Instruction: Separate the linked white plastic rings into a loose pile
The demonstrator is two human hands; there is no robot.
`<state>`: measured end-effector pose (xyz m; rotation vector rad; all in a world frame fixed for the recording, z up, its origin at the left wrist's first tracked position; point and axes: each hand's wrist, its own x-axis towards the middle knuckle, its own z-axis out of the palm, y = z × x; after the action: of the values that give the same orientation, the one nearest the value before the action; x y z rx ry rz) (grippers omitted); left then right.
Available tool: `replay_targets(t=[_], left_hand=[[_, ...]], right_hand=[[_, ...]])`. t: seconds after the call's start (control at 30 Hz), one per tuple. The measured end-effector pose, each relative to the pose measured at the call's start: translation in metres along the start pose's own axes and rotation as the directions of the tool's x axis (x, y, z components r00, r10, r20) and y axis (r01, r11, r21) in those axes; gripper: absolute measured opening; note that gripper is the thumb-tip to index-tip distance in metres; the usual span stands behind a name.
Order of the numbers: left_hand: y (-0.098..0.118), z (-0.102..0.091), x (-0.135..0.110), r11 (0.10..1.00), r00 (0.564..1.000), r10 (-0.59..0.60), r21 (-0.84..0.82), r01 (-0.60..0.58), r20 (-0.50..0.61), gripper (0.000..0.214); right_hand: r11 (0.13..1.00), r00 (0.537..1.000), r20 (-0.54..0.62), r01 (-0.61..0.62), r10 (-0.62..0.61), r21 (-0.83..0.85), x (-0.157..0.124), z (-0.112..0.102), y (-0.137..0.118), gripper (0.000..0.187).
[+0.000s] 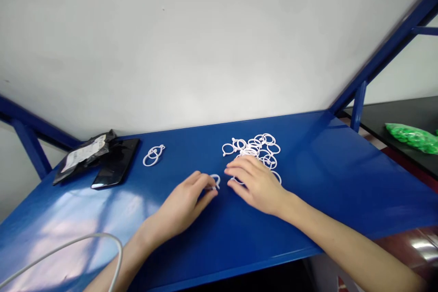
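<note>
A pile of several white plastic rings (262, 148) lies on the blue table (325, 164) near its middle. My right hand (255, 182) rests palm down on the near edge of that pile, fingers spread over some rings. My left hand (186, 203) sits just to its left, fingertips pinched on one white ring (215, 180) against the tabletop. A small group of joined white rings (153, 154) lies apart, further left.
A black phone (116, 164) and a dark plastic packet with a white label (84, 154) lie at the back left. A white cable (82, 244) loops over the near left corner. Green items (412, 136) sit on a black surface to the right. Blue frame struts rise at both sides.
</note>
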<state>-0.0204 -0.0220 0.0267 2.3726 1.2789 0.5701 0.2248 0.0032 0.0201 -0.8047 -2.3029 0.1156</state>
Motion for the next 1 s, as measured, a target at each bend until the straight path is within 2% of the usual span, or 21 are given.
replay_targets(t=[0.03,0.1,0.2,0.43,0.6,0.77,1.0], left_hand=[[0.006,0.002,-0.001,0.996,1.000,0.011,-0.090,-0.009,0.023,0.013],[0.013,0.005,-0.003,0.978,1.000,-0.005,-0.210,0.011,0.030,0.009],[0.013,0.007,-0.002,0.954,0.998,-0.064,-0.294,0.057,-0.013,0.008],[0.008,0.009,-0.002,0.926,0.979,-0.181,-0.353,0.137,-0.096,0.007],[0.010,0.009,-0.001,0.947,0.981,-0.123,-0.313,0.071,-0.148,0.006],[0.011,0.009,0.001,0.965,0.981,-0.063,-0.264,0.013,-0.184,0.013],[0.007,0.016,0.000,0.964,0.972,-0.020,-0.261,-0.043,-0.235,0.009]], right_hand=[[0.995,0.999,0.037,0.025,-0.028,0.093,-0.001,0.002,-0.005,0.017],[0.969,0.995,0.102,-0.019,-0.007,0.246,-0.002,0.005,-0.011,0.015],[0.936,0.985,0.151,-0.131,0.086,0.328,-0.004,0.006,-0.013,0.013],[0.923,0.983,0.119,-0.172,0.139,0.344,-0.005,0.007,-0.015,0.013],[0.928,0.982,0.119,-0.180,0.149,0.326,-0.005,0.008,-0.018,0.013],[0.935,0.982,0.106,-0.183,0.158,0.302,-0.006,0.010,-0.017,0.014],[0.949,0.987,0.110,-0.143,0.116,0.282,-0.007,0.013,-0.014,0.015]])
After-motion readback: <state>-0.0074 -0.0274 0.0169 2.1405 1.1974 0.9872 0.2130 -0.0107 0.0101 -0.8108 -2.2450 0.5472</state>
